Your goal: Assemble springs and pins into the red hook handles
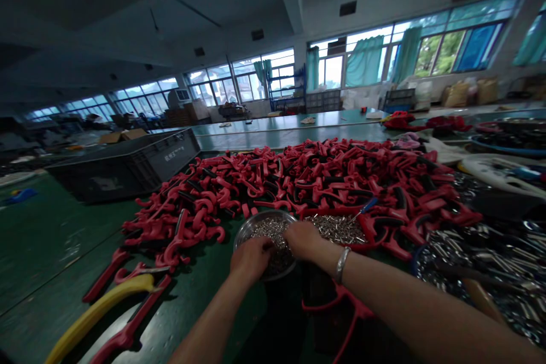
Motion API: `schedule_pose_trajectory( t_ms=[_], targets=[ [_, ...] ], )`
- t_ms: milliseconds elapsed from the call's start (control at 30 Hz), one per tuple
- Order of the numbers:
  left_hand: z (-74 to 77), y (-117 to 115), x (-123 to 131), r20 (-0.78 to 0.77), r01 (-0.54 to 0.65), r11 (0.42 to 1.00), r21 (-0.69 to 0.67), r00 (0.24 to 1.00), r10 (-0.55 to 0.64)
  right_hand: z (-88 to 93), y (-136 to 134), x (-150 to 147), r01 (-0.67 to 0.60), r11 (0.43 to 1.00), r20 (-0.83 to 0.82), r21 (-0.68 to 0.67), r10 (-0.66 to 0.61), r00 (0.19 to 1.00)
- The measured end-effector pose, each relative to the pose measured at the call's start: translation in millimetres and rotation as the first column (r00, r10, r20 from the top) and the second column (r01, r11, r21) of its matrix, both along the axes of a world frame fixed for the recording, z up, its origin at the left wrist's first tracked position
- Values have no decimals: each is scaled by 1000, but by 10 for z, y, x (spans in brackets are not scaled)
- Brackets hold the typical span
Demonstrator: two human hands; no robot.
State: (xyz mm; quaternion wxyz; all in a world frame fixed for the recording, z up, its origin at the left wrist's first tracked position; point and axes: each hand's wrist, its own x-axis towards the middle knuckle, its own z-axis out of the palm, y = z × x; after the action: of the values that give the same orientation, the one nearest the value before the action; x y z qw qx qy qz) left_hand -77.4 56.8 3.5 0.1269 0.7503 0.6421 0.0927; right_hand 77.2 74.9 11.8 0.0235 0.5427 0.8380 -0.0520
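A round metal bowl (242,233) full of small shiny metal parts (269,228) stands on the table before me. My left hand (251,257) reaches into its left side, thumb and fingers bent together over the parts. From the right, my right hand (303,240) is closed at the bowl's right rim, a silver bracelet (342,264) on its wrist. Whatever the fingertips of either hand pinch is too small or hidden to see. Just right of the bowl sits a red tray (367,247) of small metal pins, with a blue-handled tool (369,205) lying across it.
A large heap of red-and-black plastic handles (307,176) spreads behind the bowl. At left are a grey crate (149,162) and a yellow curved piece (100,310). Loose metal parts (507,261) cover the right side, with a wooden handle (482,298) among them.
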Motion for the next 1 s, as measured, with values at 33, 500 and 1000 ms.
schedule_pose_trajectory(
  t_ms=[33, 500, 1000],
  targets=[
    [-4, 1, -7, 9, -4, 1000, 0, 1000, 4, -22, -4, 24, 0, 1000, -25, 1, 0, 1000],
    [-14, -11, 35, 130, 59, 998, -3, 990, -58, -93, -67, 292, 13, 997, -526, -74, -51, 849],
    [-33, -63, 46, 134, 25, 1000, 9, 991, -26, -116, -882, 1227, 231, 928, -763, -292, -372, 528]
  ],
)
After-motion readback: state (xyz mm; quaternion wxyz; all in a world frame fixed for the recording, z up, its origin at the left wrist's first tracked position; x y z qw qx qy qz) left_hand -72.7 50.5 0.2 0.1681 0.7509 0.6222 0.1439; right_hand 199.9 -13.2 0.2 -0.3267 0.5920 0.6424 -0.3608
